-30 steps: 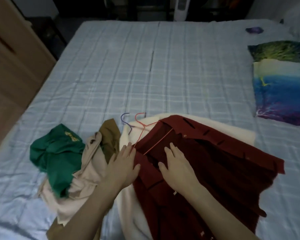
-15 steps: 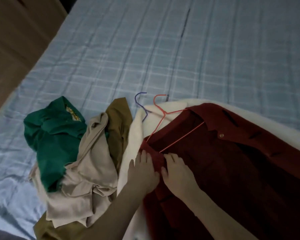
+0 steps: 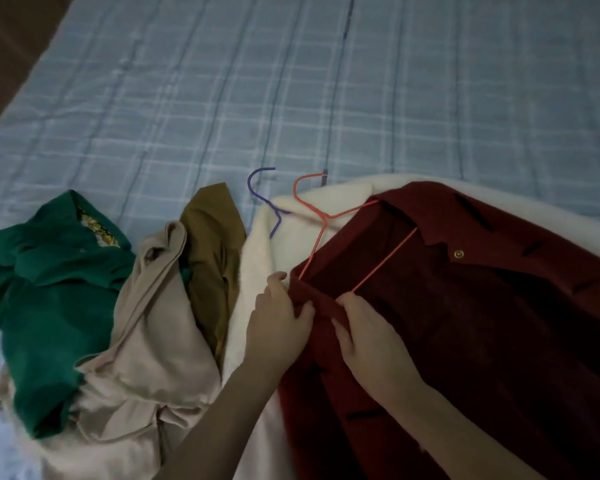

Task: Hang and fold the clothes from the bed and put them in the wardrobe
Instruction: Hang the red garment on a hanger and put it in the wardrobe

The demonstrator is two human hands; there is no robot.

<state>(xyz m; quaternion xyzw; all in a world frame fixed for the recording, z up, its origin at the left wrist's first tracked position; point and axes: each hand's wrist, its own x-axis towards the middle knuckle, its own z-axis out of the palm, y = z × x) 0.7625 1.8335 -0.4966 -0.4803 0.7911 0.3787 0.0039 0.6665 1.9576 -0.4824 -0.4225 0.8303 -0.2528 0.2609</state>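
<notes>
A dark red coat (image 3: 471, 327) lies open on the bed over a cream fleece garment (image 3: 257, 271). A red wire hanger (image 3: 317, 216) sits inside its collar, hook pointing up the bed. My left hand (image 3: 279, 315) and my right hand (image 3: 364, 336) both pinch the coat's near front edge just below the hanger's end. A blue wire hanger (image 3: 260, 195) pokes out of the cream garment beside it.
A heap of clothes lies to the left: a green garment (image 3: 49, 289), a beige one (image 3: 146, 348) and an olive-brown one (image 3: 212, 244). The blue checked bedsheet (image 3: 291, 81) stretches beyond. A wooden panel (image 3: 4, 39) borders the bed's left side.
The view has tilted down and moved closer. Both hands went from lying flat on the red coat to pinching its edge near the hanger's end.
</notes>
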